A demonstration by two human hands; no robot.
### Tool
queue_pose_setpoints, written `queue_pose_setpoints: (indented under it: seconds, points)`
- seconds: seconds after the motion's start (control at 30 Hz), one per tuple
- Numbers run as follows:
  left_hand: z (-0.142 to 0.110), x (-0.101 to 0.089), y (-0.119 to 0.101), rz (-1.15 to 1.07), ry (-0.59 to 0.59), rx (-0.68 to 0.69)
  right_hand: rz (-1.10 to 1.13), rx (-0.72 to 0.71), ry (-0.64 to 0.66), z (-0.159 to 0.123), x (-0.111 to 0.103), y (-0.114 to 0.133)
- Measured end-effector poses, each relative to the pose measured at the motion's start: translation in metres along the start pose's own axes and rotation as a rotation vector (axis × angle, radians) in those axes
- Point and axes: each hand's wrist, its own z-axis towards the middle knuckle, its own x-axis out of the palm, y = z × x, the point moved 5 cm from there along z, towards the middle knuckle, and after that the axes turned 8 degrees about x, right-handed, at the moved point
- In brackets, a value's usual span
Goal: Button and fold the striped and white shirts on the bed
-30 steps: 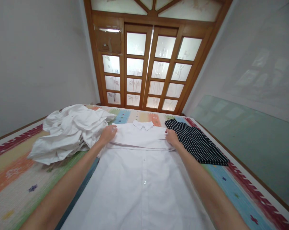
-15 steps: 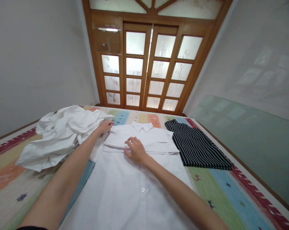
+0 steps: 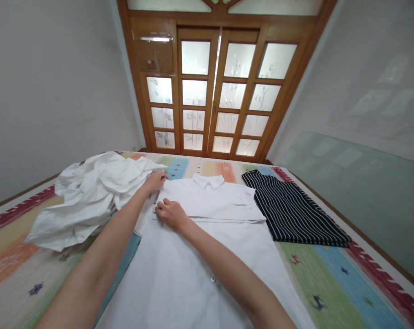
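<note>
A white button-up shirt (image 3: pixel 179 274) lies front up before me, its collar at the far end and its sleeves folded across the chest. At the shirt's far left shoulder, my left hand (image 3: pixel 156 181) has its fingers closed on the cloth edge. My right hand (image 3: pixel 170 214) reaches across to the left end of the folded sleeves, with curled fingers pinching the fabric there. The fingertips of both hands are partly hidden. Left of my left forearm is a crumpled white garment pile (image 3: pixel 90 192).
A folded black-and-white striped garment (image 3: pixel 296 212) lies right of the shirt. Under everything spreads a colourful patterned bedcover (image 3: pixel 306 278). A pale green panel (image 3: pixel 351 183) stands along the right wall. Wooden doors with frosted panes (image 3: pixel 207 91) stand beyond the bed.
My right hand has slid left from the middle of the shirt to the left end of the folded sleeves, and its fingers have closed. My left hand stays at the shoulder.
</note>
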Motion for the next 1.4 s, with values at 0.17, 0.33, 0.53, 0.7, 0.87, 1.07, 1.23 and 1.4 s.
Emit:
queue_pose_setpoints:
  seconds: [0.17, 0.33, 0.53, 0.7, 0.87, 1.07, 1.23, 1.4]
  points:
    - [0.004, 0.007, -0.004, 0.006, -0.032, 0.022, 0.039, -0.069, -0.022, -0.015, 0.002, -0.002]
    - [-0.004, 0.007, -0.022, 0.071, -0.105, 0.017, 0.184, -0.018, -0.096, -0.037, -0.007, -0.008]
    - [-0.035, 0.027, -0.068, 0.101, -0.099, 0.106, 0.223, 0.432, -0.164, -0.078, -0.025, -0.072]
    - [-0.063, 0.061, -0.084, 0.134, 0.039, 0.142, 0.103, 0.796, 0.014, -0.130, -0.014, -0.146]
    - [-0.073, 0.070, -0.082, 0.152, 0.069, 0.111, -0.029, 0.965, 0.204, -0.183, -0.002, -0.194]
    - [-0.068, 0.070, -0.070, 0.199, 0.062, -0.022, -0.070, 1.034, 0.171, -0.197, -0.001, -0.207]
    - [-0.060, 0.067, -0.061, 0.217, 0.054, -0.143, -0.061, 1.058, 0.145, -0.196, -0.004, -0.202]
    - [-0.058, 0.057, -0.058, 0.263, -0.044, -0.204, -0.057, 1.061, 0.145, -0.196, -0.005, -0.201]
